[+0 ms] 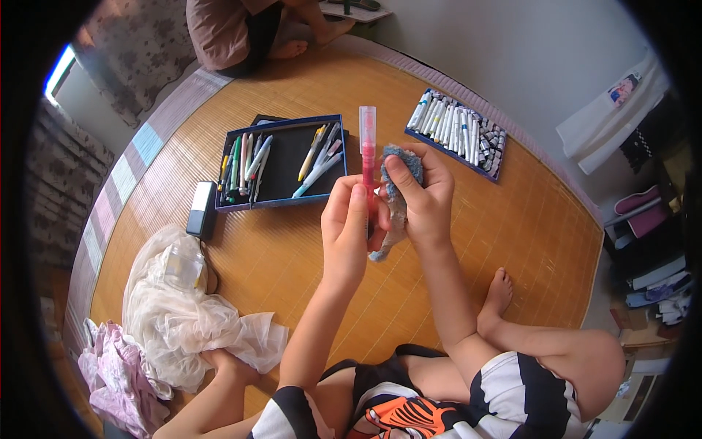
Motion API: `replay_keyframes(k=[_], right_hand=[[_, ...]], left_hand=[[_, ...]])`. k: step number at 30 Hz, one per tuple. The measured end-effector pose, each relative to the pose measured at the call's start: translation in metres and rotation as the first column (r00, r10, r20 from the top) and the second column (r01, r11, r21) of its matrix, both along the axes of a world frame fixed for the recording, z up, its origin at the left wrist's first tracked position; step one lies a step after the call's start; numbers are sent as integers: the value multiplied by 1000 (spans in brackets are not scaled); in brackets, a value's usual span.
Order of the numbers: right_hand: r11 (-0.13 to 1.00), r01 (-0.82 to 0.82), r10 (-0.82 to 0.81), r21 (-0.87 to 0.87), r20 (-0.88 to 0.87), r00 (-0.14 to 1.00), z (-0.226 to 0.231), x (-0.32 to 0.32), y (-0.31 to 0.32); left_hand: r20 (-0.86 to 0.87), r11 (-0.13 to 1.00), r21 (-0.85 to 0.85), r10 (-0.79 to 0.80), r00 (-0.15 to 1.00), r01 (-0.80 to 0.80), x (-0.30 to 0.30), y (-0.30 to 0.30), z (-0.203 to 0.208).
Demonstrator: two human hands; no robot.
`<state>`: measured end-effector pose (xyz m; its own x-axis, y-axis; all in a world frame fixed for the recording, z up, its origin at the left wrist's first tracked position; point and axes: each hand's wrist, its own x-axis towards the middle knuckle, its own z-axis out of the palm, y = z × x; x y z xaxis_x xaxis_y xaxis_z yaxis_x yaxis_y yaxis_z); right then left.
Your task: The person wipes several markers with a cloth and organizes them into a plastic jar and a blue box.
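Observation:
A pink pen with a clear cap [368,139] stands upright in my left hand [346,230], its thumb and fingers closed round the lower barrel. Beside it, my right hand [428,194] grips a crumpled grey-blue cloth [406,164] under its thumb. The cloth's loose end hangs down between the two hands, close to the pen. Ahead and to the left lies a dark shallow box [281,175] with several pens in it along its left and right sides. At the far right, a blue tray [455,152] holds many white markers in a row.
A mat [292,260] covers the surface I sit on. Left of me lie a sheer white fabric [183,322], a pink patterned cloth [121,380] and a black-and-white case [201,208]. Another person [234,33] sits at the far edge. Shelved items [662,285] stand at the right.

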<state>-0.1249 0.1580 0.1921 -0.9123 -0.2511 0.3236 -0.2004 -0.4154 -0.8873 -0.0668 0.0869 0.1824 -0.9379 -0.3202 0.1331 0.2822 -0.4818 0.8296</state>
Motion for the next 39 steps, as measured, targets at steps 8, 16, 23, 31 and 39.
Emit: replay_keyframes(k=[8,16,23,31,39], right_hand=[[1000,2,-3,-22,-25,1000,3,-4,3],[999,45,-43,13,-121,992,3,-6,6],[993,-47,39,-104,-76,996,6,-6,6],[990,-138,136,-27,-80,988,10,-5,10],[978,-157,152,-134,-43,987,5,0,4]], left_hand=[[-18,998,-62,-21,1000,20,0,2,0],[15,983,-185,14,1000,-11,2,3,1],[-70,889,-455,7,998,-38,3,2,-7],[-65,895,-445,-15,998,-15,3,0,-11],[-72,931,-360,-91,993,59,2,0,-13]])
